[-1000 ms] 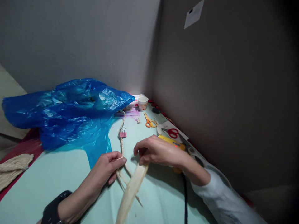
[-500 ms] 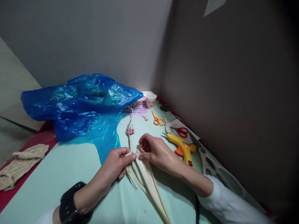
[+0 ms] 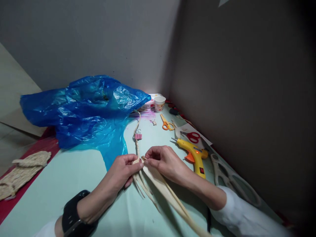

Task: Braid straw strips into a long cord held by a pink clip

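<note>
A thin pale braid (image 3: 137, 148) runs down the table, with a pink binder clip (image 3: 138, 136) on it. My left hand (image 3: 124, 169) pinches the braid's lower end, where loose strands (image 3: 142, 187) hang below the fingers. Close beside it, my right hand (image 3: 164, 163) pinches the tip of a wide, flat cream-coloured strip (image 3: 164, 191) that looks like dried husk. The strip trails toward the front right, and its tip almost meets the left thumb. Whether the tip touches the braid I cannot tell.
A yellow glue gun (image 3: 195, 154) with a lit orange light lies right of my right hand. Near it are red-handled scissors (image 3: 193, 137), orange scissors (image 3: 167, 123) and large pale scissors (image 3: 229, 179). A blue plastic bag (image 3: 86, 108), paper cup (image 3: 159, 104) and woven piece (image 3: 27, 171) lie further out.
My right hand has moved slightly left and down, bringing the strip's tip to my left thumb. The strip's tail has swung to the right. My left hand stays on the braid.
</note>
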Motion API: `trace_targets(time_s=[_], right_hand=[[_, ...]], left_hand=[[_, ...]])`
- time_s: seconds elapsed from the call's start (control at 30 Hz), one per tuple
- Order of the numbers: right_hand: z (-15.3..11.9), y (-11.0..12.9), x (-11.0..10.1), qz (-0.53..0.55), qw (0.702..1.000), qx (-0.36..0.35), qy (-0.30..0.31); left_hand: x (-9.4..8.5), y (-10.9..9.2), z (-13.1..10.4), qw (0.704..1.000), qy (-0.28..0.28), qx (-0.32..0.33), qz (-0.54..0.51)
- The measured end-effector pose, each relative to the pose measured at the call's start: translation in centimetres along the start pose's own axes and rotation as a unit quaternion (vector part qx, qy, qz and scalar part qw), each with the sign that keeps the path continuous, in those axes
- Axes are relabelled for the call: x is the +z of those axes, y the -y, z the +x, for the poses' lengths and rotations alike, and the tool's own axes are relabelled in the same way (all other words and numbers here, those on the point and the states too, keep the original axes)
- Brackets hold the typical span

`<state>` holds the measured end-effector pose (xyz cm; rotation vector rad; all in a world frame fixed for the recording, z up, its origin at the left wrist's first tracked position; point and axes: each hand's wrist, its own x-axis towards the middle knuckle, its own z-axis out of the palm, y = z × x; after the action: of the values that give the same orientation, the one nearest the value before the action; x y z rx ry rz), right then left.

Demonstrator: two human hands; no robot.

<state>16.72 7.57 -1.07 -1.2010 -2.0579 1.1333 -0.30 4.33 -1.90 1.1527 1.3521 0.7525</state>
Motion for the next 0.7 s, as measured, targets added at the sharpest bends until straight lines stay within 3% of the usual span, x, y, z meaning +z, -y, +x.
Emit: trace_targets(time_s=[0.2, 0.43, 0.7], right_hand=[[0.38, -0.69, -0.09, 0.081, 0.996, 0.032, 0.031], [-0.1, -0.51, 0.45, 0.013, 1.0, -0.011, -0.012], [0.23, -0.72, 0.23, 0.01, 1.0, -0.001, 0.015]], left_hand=[[0.2, -0.18, -0.17, 1.0, -0.004, 0.001, 0.006], [0.18, -0.07, -0.28, 1.0, 0.0, 0.004, -0.011], [0.25, -0.28, -0.08, 0.999, -0.013, -0.008, -0.034]])
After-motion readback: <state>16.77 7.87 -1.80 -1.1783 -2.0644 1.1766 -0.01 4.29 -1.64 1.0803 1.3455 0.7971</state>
